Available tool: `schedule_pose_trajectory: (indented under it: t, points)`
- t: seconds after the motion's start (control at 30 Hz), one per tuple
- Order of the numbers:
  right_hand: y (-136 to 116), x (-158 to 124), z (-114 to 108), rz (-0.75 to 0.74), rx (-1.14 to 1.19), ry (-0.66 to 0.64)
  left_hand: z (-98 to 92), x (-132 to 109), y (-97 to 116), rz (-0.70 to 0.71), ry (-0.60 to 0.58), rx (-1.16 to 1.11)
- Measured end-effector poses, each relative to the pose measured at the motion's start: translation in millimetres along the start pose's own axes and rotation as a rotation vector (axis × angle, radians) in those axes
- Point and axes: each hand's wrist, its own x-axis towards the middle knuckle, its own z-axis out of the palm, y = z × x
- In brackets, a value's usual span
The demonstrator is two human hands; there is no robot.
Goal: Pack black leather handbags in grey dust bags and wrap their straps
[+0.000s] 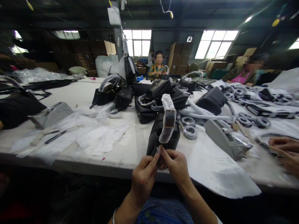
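A black handbag [153, 133] stands at the table's front edge, directly in front of me. Its upright strap [167, 119] is covered in thin white wrapping, with a rectangular buckle showing through. At the bag's near end, my left hand [144, 175] and my right hand [175, 163] meet, thumbs and forefingers pinched together. A small pale bit of wrapping [158, 149] shows between the fingertips, close to a gold-coloured metal fitting. My fingers partly hide that spot and the lower bag.
Black handbags [161, 90] pile up behind. Grey tape dispensers stand left [56, 115] and right [225, 138]. White wrapping sheets [93, 133] and a dark pen-like tool [55, 137] lie left. Coiled straps [189, 132] lie right. A co-worker's hands [285, 149] work at the right edge.
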Motion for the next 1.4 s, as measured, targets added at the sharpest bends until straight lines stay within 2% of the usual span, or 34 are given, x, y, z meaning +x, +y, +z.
schedule_pose_trajectory:
  t: [0.1,0.23,0.4,0.53,0.67,0.73,0.8,0.87,0.9,0.97,1.03,1.1,1.23,1.3,1.4]
  points:
    - [-4,0,0,-0.005,0.009,-0.021,-2.5,0,-2,0.049,-0.028,0.089]
    - [-9,-4,-3,-0.105,-0.006,-0.120,-4.5,-1,-1,0.047,-0.082,0.171]
    - [-9,-6,-2,-0.080,-0.099,-0.077,-2.6,-4,2,0.066,-0.084,0.263]
    - [-7,-6,-3,-0.093,-0.064,-0.082,-5.2,-15,7,0.090,-0.090,0.187]
    - [-7,-4,-6,-0.099,-0.088,-0.079,-24.0,-35,15,0.074,-0.207,-0.024]
    - [-7,-3,-7,-0.088,-0.071,-0.103,-37.7,-39,19,-0.072,-0.196,-0.087]
    - [-6,-2,-8,-0.096,-0.057,-0.114,-47.7,-34,20,-0.363,-0.061,-0.113]
    - [-5,-3,-7,-0.112,-0.052,-0.111,-49.9,-21,19,-0.671,0.049,-0.196]
    - [-5,-3,-6,-0.123,-0.053,-0.108,-47.7,-14,18,-0.788,0.048,-0.277]
    - [-3,-2,-5,-0.146,-0.051,-0.102,-38.8,-1,17,-0.934,-0.066,-0.485]
    - [-2,-1,-4,-0.157,-0.035,-0.101,-27.5,7,19,-1.000,-0.190,-0.662]
    - [-1,0,-2,-0.157,-0.012,-0.102,-18.0,10,23,-1.023,-0.227,-0.739]
    - [0,-4,0,-0.231,-0.077,-0.058,-10.5,3,28,-1.071,-0.170,-0.676]
    - [-1,-6,-3,-0.300,-0.145,-0.077,-10.8,-3,24,-1.118,-0.137,-0.594]
    - [-4,-5,-29,-0.394,-0.244,-0.093,-12.3,-9,10,-1.113,-0.084,-0.426]
